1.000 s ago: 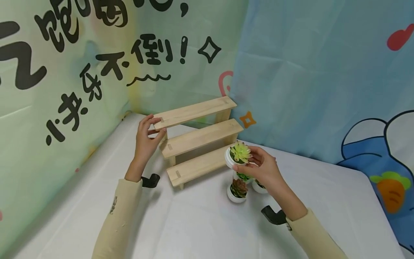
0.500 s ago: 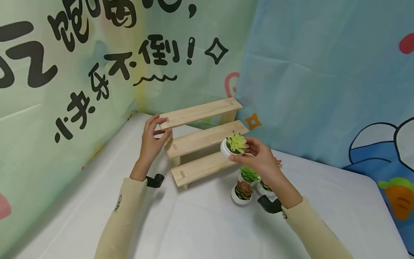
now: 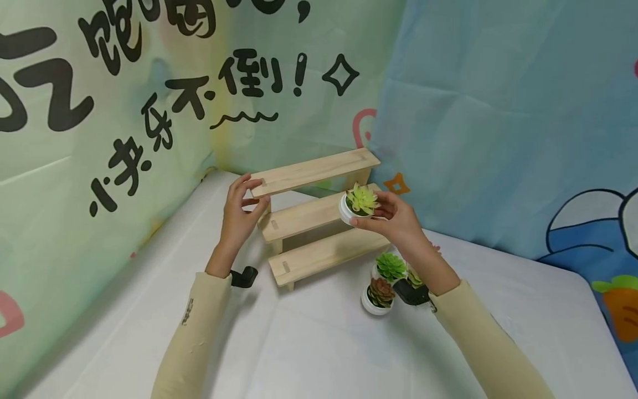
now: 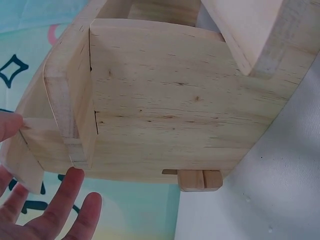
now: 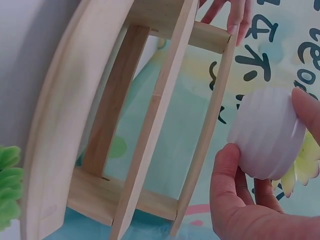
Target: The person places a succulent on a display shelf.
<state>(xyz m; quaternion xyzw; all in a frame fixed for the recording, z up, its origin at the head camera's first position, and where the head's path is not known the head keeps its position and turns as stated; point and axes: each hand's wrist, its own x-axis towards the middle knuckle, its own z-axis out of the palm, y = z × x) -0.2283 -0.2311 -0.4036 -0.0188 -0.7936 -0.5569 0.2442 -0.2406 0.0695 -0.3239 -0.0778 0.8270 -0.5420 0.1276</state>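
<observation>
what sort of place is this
Probably an indoor corner set up for filming or play: printed backdrops stand close behind a white table, which holds a small wooden shelf and potted plants.

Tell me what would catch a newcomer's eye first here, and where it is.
Probably the bold black lettering on the pale green backdrop, upper left in the head view. Next, perhaps, the three-tier wooden stand near mid-picture, with the left hand at its top shelf's left end. Then the yellow-green succulent in a white pot, held by the right hand.
</observation>
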